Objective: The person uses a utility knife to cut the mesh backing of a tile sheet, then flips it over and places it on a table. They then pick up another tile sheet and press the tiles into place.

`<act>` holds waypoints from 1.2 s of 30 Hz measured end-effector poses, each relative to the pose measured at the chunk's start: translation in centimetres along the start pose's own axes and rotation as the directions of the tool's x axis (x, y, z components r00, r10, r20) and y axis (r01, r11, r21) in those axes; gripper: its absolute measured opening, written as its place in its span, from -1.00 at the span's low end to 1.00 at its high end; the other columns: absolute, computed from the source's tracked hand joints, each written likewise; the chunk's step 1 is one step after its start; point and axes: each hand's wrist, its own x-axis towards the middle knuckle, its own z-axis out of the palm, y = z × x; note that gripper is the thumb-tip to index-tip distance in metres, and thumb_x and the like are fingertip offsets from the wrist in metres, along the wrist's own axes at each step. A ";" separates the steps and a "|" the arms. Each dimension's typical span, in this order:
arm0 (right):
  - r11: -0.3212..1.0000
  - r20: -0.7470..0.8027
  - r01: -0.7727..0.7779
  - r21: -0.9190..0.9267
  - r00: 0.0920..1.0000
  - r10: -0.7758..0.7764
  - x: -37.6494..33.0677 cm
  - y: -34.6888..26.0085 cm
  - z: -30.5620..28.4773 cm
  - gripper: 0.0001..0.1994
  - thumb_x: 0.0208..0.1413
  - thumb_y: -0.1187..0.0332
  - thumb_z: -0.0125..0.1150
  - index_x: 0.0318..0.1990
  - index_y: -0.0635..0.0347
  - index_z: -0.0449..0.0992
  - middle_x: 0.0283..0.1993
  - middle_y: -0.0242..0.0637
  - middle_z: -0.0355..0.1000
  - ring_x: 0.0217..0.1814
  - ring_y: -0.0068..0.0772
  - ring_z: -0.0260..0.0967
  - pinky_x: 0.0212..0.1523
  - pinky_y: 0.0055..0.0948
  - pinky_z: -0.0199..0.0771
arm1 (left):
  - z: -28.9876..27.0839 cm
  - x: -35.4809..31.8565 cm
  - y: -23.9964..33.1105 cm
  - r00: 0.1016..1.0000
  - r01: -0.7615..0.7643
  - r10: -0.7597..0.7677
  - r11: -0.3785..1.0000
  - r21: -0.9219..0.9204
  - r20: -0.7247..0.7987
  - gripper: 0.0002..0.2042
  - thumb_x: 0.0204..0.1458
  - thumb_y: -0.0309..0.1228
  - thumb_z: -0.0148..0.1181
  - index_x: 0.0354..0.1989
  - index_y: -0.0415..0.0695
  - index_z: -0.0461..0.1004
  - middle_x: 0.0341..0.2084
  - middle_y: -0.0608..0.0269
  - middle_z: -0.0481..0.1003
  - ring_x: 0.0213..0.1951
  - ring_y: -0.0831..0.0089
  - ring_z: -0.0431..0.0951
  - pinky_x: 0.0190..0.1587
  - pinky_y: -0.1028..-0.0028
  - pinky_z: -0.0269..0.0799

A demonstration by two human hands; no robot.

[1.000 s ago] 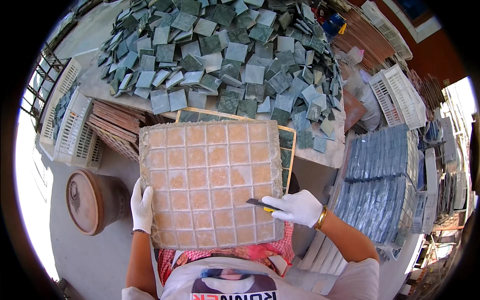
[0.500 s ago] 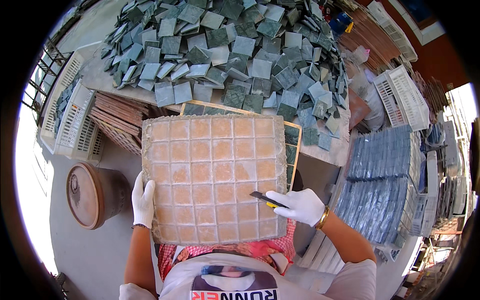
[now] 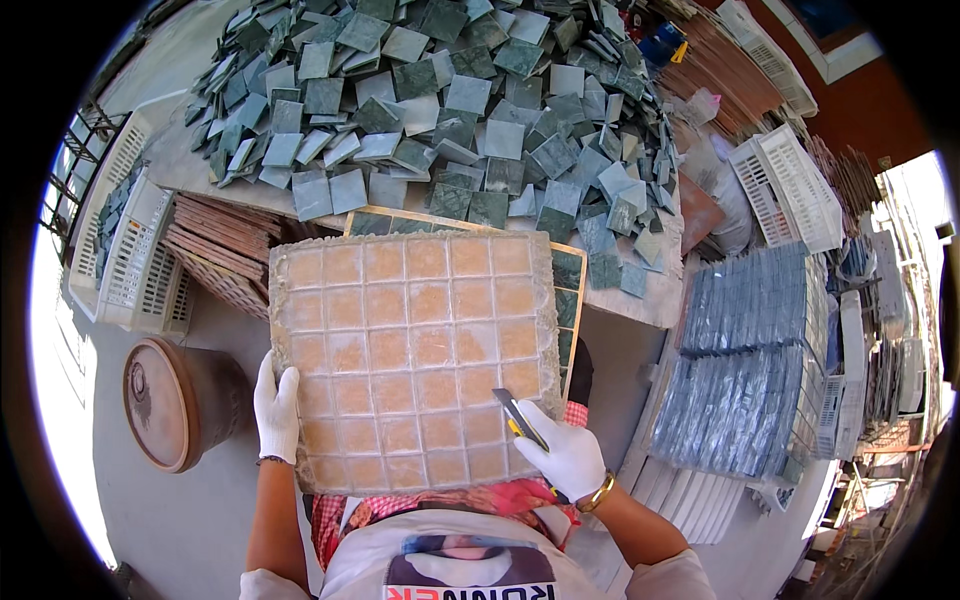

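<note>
A square slab point(image 3: 400, 350) fills the middle, tan squares on its face divided by pale ridges, with rough grey edges. My left hand point(image 3: 277, 410), in a white glove, grips its left edge, thumb on the face. In my right hand point(image 3: 565, 455), also gloved, is a black and yellow utility knife point(image 3: 527, 423). Its dark blade lies over the lower right part of the slab; whether it touches I cannot tell. Beneath the slab a wooden frame point(image 3: 576, 290) holding green tiles pokes out at the top and right.
Loose green stone tiles point(image 3: 440, 110) heap on a table point(image 3: 625, 305) ahead. White plastic crates point(image 3: 150, 260) and stacked reddish slabs point(image 3: 220, 240) stand left, above a round brown lidded container point(image 3: 190, 400). At right are wrapped stacks of grey-blue tiles point(image 3: 730, 400) and another white crate point(image 3: 785, 190).
My right hand has moved down and left, and the knife now points more steeply up. The slab looks slightly tilted, its right side higher. My left hand keeps its grip.
</note>
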 end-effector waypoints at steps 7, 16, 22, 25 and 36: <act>0.994 0.052 -0.086 0.064 0.995 0.083 0.4 0.3 -1.1 -0.50 0.07 0.16 0.21 0.20 -0.11 0.34 -0.48 -0.08 0.46 -0.46 -0.04 0.47 -0.45 -0.21 0.45 | -0.1 -0.1 0.5 0.999 0.023 -0.020 0.997 -0.077 0.038 -0.54 0.14 -0.50 -0.03 0.22 -0.41 0.20 0.06 0.15 0.39 0.07 0.44 0.36 0.16 0.48 0.21; 0.992 -0.092 -0.075 0.105 0.992 0.084 -1.1 -0.7 1.5 -0.48 0.09 0.12 0.18 0.23 -0.11 0.31 -0.62 -0.13 0.40 -0.61 -0.09 0.40 -0.58 -0.18 0.34 | -0.2 -0.1 0.1 1.000 0.015 -0.015 0.999 -0.041 0.014 -0.55 0.13 -0.52 -0.02 0.21 -0.40 0.21 0.05 0.15 0.40 0.08 0.45 0.36 0.17 0.48 0.20; 0.968 -0.129 -0.202 0.148 0.967 0.221 -1.7 -2.6 2.8 -0.50 0.06 0.21 0.23 0.19 -0.07 0.35 -0.44 -0.06 0.48 -0.41 0.00 0.48 -0.41 -0.20 0.44 | 0.3 -0.2 0.5 1.000 -0.003 0.003 1.000 -0.012 0.004 -0.57 0.13 -0.53 -0.05 0.20 -0.39 0.23 0.04 0.16 0.41 0.06 0.46 0.37 0.15 0.49 0.22; 0.975 -0.119 -0.122 0.184 0.982 0.145 -2.3 -3.5 4.0 -0.48 0.10 0.13 0.19 0.25 -0.12 0.30 -0.52 -0.09 0.45 -0.57 -0.05 0.42 -0.54 -0.15 0.37 | 0.0 0.1 0.0 0.999 0.005 -0.003 0.998 -0.062 0.032 -0.57 0.13 -0.53 -0.04 0.19 -0.39 0.23 0.03 0.16 0.41 0.05 0.46 0.38 0.15 0.49 0.22; 0.984 -0.152 -0.043 0.171 0.986 0.069 -2.2 -3.9 4.7 -0.48 0.09 0.15 0.20 0.24 -0.09 0.31 -0.51 -0.10 0.45 -0.55 -0.07 0.41 -0.53 -0.16 0.36 | 0.1 -0.1 0.1 1.000 0.015 -0.013 0.995 -0.101 0.013 -0.56 0.16 -0.48 -0.04 0.22 -0.37 0.23 0.06 0.21 0.38 0.06 0.47 0.35 0.16 0.50 0.20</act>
